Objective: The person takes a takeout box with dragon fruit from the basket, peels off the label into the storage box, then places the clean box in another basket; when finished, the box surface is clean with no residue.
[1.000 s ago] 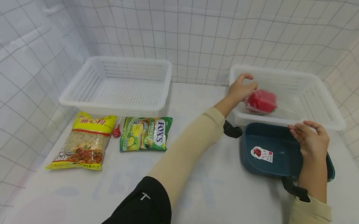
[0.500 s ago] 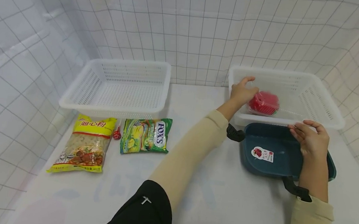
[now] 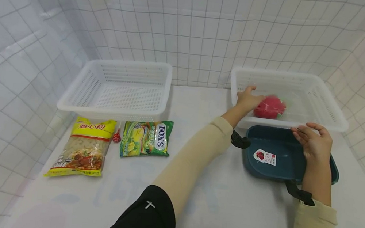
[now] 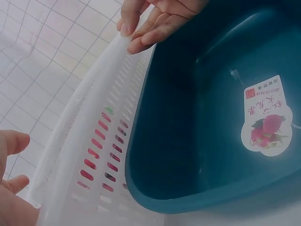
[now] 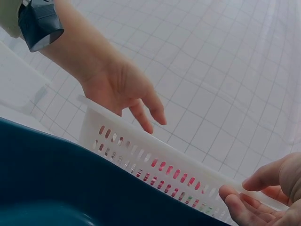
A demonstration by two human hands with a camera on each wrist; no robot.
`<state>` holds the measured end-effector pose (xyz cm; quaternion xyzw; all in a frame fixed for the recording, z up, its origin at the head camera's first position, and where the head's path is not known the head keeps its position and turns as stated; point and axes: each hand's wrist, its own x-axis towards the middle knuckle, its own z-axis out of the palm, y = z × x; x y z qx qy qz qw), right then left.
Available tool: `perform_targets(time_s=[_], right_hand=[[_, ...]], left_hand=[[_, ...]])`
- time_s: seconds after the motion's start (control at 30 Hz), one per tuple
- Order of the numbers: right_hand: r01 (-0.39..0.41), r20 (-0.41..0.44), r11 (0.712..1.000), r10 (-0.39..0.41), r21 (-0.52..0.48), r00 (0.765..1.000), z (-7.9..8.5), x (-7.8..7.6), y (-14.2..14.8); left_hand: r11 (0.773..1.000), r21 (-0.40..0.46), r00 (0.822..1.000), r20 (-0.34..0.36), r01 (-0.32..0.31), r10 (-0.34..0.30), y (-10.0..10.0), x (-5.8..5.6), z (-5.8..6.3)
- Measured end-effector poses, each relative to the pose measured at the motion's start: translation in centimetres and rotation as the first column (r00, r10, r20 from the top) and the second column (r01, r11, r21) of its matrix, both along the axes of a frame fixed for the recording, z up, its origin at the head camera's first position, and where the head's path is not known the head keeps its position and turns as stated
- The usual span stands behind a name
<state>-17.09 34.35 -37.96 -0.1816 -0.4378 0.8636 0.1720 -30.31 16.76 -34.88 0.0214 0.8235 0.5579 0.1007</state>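
Note:
A white slotted basket (image 3: 329, 117) stands at the back right. In its left front part lies a pink-red fruit that looks like a dragon fruit (image 3: 270, 107), blurred; its colour shows through the slots in both wrist views. My left hand (image 3: 249, 100) reaches over the basket's left side, fingers spread and holding nothing, just left of the fruit. My right hand (image 3: 315, 143) pinches the basket's front rim between thumb and fingers, clearest in the right wrist view. Below that hand sits a dark teal tub (image 3: 282, 171) with a fruit-picture label (image 4: 267, 120) inside.
Another white basket (image 3: 129, 113) stands at the back left. In front of it lie a yellow pasta bag (image 3: 81, 148), a red lollipop (image 3: 116, 136) and a green FOX'S candy bag (image 3: 146, 139). Gridded white sheeting (image 3: 207, 32) rises behind and at the sides.
The red fruit has shifted a little to the right inside the right basket. My left hand has followed slightly right and down, coming away from it. My right hand stays in place.

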Motion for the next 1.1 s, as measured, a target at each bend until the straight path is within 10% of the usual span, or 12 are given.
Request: perform_targets(time_s=[0.63, 0.9, 1.1], right_hand=[[-0.026, 0.006, 1.0, 0.026, -0.001, 1.0, 0.0, -0.3, -0.3], [-0.11, 0.058, 0.987, 0.104, 0.114, 0.993, 0.2, -0.5, 0.2], [-0.143, 0.135, 0.947, 0.108, 0.288, 0.985, 0.7, 0.3, 1.0]], left_hand=[[0.992, 0.117, 0.998, 0.033, 0.047, -0.051, -1.1, -0.5, 0.0], [0.984, -0.033, 0.963, -0.2, 0.176, -0.179, -3.2, 0.0, -0.3], [0.972, 0.022, 0.936, -0.277, 0.235, -0.219, -5.8, 1.4, -0.6]])
